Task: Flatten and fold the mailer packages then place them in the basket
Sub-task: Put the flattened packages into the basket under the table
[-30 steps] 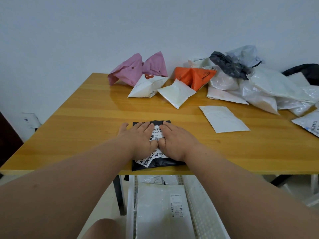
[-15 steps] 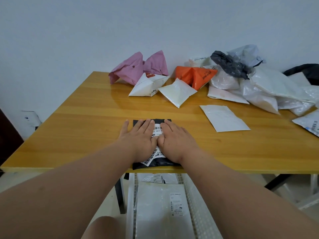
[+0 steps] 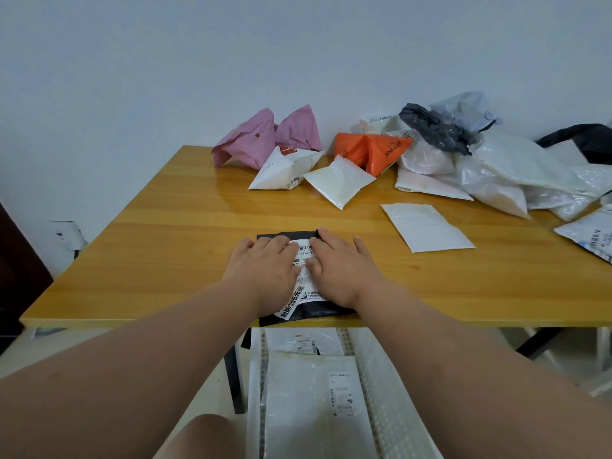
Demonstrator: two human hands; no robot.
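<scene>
A black mailer [image 3: 308,313] with a white shipping label lies folded at the near edge of the wooden table [image 3: 159,260]. My left hand [image 3: 265,270] and my right hand [image 3: 344,270] press flat on it side by side, fingers straight. Under the table edge stands a white basket [image 3: 387,402] holding flat white mailers [image 3: 311,402]. One flat white mailer [image 3: 427,231] lies on the table to the right of my hands.
Along the back of the table sit pink mailers [image 3: 265,140], a white mailer [image 3: 284,170], another white one [image 3: 337,182], an orange one [image 3: 371,150] and a heap of white and dark bags [image 3: 480,160]. A labelled mailer [image 3: 589,236] lies at the right edge.
Both hands slid forward and slightly apart over the black mailer, uncovering more of the label near the table edge.
</scene>
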